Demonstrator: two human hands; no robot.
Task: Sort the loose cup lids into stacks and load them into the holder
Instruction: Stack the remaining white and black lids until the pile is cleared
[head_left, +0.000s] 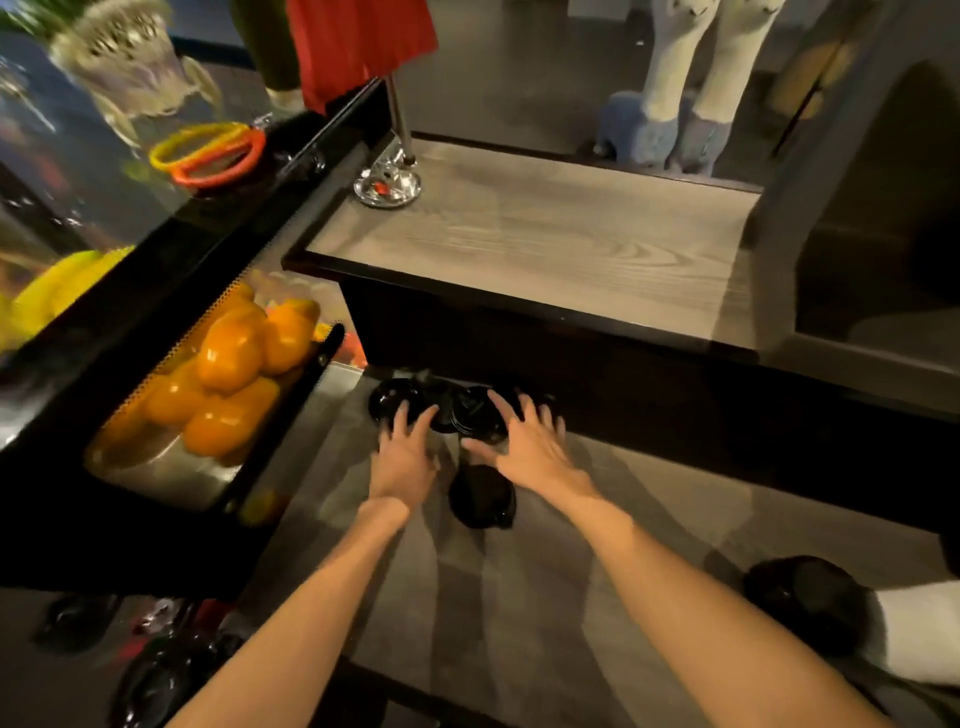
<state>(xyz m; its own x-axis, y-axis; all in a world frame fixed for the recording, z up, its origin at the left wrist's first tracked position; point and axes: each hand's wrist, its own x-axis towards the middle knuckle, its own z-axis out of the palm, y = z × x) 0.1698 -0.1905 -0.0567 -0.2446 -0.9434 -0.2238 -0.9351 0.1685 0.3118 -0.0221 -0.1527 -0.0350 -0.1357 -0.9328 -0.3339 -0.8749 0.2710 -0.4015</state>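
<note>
On the desk (519, 597) at twelve o'clock, both hands, left (402, 457) and right (524, 447), rest spread-fingered, grasping nothing, on black lids (470, 410).

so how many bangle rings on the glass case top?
2, both at upper left on the glass case: a yellow ring and an orange ring, overlapping each other. Blur and reflections there could hide a third.

1 head-worn wide-angle view, forward and down, close over the counter (519, 597).
</note>
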